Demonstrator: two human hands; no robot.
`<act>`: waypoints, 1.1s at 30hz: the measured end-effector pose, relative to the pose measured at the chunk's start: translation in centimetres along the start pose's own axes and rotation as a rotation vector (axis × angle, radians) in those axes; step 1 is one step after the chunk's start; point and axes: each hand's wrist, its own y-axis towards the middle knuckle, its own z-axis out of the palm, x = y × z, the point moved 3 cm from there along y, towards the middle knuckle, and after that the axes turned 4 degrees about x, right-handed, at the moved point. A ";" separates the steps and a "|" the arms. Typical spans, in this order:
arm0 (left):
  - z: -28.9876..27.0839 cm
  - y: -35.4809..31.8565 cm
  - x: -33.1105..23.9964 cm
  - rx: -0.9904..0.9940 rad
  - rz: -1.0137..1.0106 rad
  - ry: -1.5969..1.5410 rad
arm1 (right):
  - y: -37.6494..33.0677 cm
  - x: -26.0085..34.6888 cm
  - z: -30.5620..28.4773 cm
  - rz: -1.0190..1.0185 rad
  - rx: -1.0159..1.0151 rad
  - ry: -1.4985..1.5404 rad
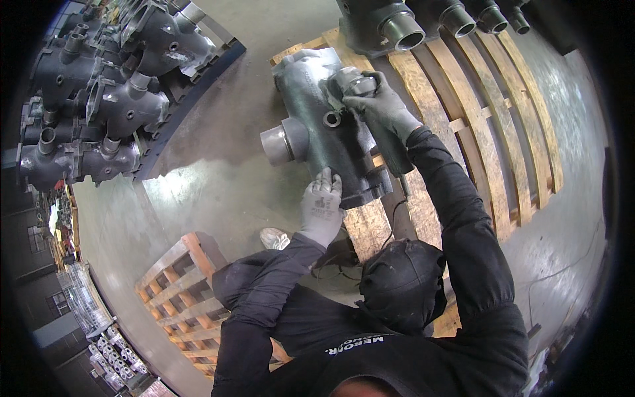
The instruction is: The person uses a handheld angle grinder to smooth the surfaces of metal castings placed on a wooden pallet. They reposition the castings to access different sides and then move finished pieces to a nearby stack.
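A large dark metal casting with flanged ends and a shiny pipe stub lies on a wooden pallet. My left hand, in a pale grey glove, rests on the casting's near end with its fingers stretched out. In a similar glove, my right hand is closed around the upper part of a dark corded power tool, which looks like a grinder. The tool's head is by a rounded boss on the casting's right side, partly hidden by my fingers; whether it touches cannot be made out.
More castings with pipe stubs stand at the pallet's far end. Stacked castings fill the far left. A smaller pallet is at the lower left. The tool's cord hangs near my knee.
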 end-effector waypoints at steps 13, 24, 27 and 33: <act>-0.2 -0.2 0.0 -0.012 -0.012 -0.029 | -0.9 -0.2 -0.6 0.094 -0.028 0.006; -0.1 0.2 -0.2 0.053 -0.021 0.022 | -1.0 -1.6 -0.3 -0.054 0.031 0.069; -0.1 0.0 0.0 0.054 -0.020 -0.002 | -0.2 -2.4 -1.6 0.085 -0.068 0.089; 0.1 0.1 0.0 0.064 -0.031 0.014 | -0.4 -3.5 -1.4 -0.022 -0.014 0.058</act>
